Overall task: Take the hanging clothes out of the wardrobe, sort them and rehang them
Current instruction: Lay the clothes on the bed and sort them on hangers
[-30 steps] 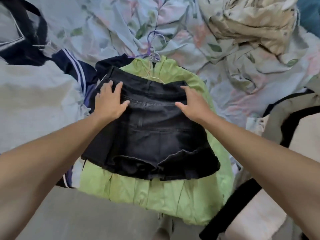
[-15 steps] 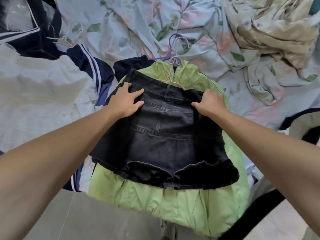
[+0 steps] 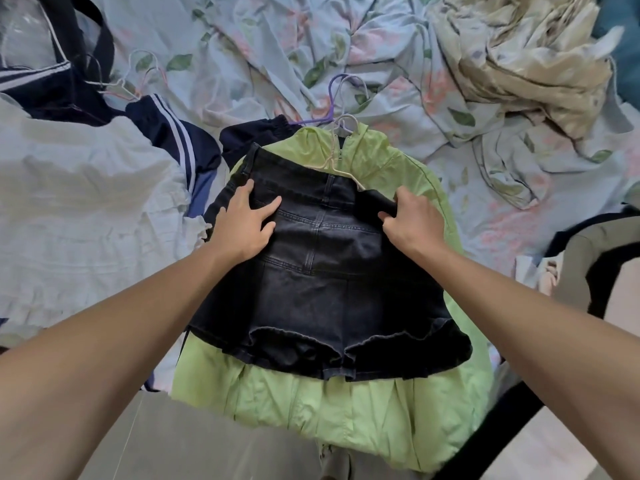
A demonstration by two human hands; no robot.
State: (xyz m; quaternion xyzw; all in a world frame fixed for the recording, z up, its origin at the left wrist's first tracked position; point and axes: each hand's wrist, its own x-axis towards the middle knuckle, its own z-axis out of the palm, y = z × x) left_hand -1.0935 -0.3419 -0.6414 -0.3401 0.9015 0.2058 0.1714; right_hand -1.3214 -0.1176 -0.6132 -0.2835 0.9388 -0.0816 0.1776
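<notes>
Floral bedsheet (image 3: 242, 39) covers the bed, with clothes spread on it. At the centre a black denim skirt (image 3: 322, 289) lies on a green jacket (image 3: 346, 420). The left hand (image 3: 242, 223) rests flat on the skirt, fingers spread. The right hand (image 3: 412, 220) pinches the waistband at 2 o'clock. A beige hanger (image 3: 341, 157) lies at 12 o'clock of the skirt.

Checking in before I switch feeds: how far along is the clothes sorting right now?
Done: clothes are out of the wardrobe and lie on the bed, the green jacket on its hanger. In hand: the left hand presses the black denim skirt flat while the right hand pinches its waistband beside a beige hanger. Left: no wardrobe in view, so rehanging looks not yet begun.
</notes>
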